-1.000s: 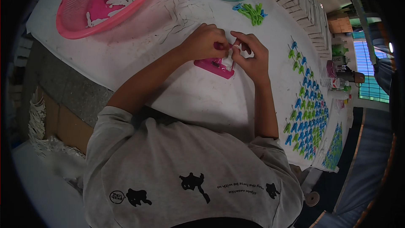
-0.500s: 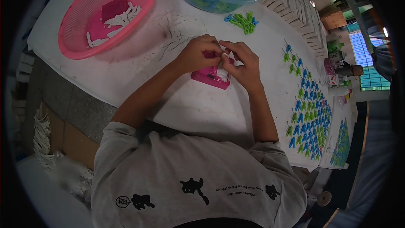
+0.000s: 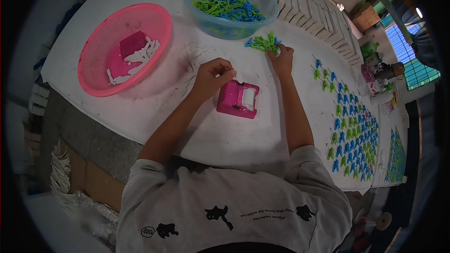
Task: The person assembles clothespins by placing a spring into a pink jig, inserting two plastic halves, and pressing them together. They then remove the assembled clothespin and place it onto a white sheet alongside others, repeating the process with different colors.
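Note:
My left hand (image 3: pixel 214 77) is closed in a pinch just above the left back edge of a pink tape dispenser (image 3: pixel 229 98), which carries a white roll (image 3: pixel 248 97). What lies between those fingertips is too small to make out. Further back, my right hand (image 3: pixel 282 61) reaches the right edge of a small pile of green and blue plastic clothespins (image 3: pixel 263 42). Its thumb and fingers close around a clothespin there, partly hidden by the fingers.
A pink basket (image 3: pixel 89 77) at the left holds a dark pink block and white strips. Behind the pile stands a translucent blue basin (image 3: pixel 199 23) of clothespins. White boxes (image 3: pixel 309 11) line the back right. Rows of clothespins (image 3: pixel 349 136) lie at the right.
My right hand has left the tape dispenser and moved back to the clothespin pile. My left hand has lifted slightly left, uncovering the dispenser. The camera view has shifted.

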`<move>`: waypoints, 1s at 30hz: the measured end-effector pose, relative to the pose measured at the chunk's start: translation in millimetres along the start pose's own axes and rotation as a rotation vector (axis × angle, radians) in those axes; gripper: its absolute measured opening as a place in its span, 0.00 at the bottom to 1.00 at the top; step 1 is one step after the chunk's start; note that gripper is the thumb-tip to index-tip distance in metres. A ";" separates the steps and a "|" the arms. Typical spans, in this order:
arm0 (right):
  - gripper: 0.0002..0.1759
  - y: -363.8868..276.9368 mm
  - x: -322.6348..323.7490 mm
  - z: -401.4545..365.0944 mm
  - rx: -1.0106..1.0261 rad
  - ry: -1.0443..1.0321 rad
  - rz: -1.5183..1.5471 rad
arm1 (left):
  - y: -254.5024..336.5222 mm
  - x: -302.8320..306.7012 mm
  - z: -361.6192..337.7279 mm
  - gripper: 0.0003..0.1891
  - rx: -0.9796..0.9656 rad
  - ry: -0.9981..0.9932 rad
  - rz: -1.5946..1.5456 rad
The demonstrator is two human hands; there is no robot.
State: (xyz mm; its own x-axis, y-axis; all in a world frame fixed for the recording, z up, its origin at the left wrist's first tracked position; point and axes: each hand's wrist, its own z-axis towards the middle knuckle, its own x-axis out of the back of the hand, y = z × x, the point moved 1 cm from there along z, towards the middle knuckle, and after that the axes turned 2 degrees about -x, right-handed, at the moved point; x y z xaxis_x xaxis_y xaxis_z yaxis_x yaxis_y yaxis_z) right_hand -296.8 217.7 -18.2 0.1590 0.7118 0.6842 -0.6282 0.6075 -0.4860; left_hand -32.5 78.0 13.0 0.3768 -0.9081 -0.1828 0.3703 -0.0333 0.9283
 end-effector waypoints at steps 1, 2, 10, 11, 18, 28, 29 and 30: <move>0.25 5.0 -0.6 -0.5 0.010 -0.042 -0.007 | 1.3 0.0 -0.2 0.04 0.031 0.015 -0.047; 0.25 5.9 4.1 -1.7 0.008 -0.034 0.000 | 2.2 -0.5 0.2 0.04 0.063 0.030 -0.095; 0.13 -63.0 111.6 -72.9 -0.417 -0.165 0.766 | 6.4 0.1 -2.1 0.07 0.104 0.025 -0.092; 0.12 -71.1 123.2 -85.1 -0.387 -0.244 0.884 | 6.4 -0.8 -2.7 0.08 0.107 0.022 -0.090; 0.13 -74.8 151.0 -135.1 -0.444 -0.353 0.949 | 7.6 -17.3 -10.2 0.09 0.156 -0.107 -0.083; 0.17 -80.1 147.7 -140.3 -0.354 -0.485 1.012 | 3.2 -20.5 -13.4 0.09 0.113 -0.182 -0.040; 0.17 -81.7 147.0 -141.0 -0.349 -0.499 1.011 | 3.0 -20.8 -14.1 0.09 0.112 -0.191 -0.040; 0.17 -83.2 146.2 -141.3 -0.354 -0.497 1.014 | 2.8 -20.9 -14.5 0.09 0.116 -0.194 -0.038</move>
State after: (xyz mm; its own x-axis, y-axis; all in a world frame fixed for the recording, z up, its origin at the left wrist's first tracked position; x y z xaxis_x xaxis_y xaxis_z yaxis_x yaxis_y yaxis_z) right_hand -113.7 321.1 45.4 -0.6535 0.7569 -0.0022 -0.0387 -0.0363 -0.9986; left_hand -27.0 102.9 14.8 0.1903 -0.9680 -0.1635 0.2766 -0.1069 0.9550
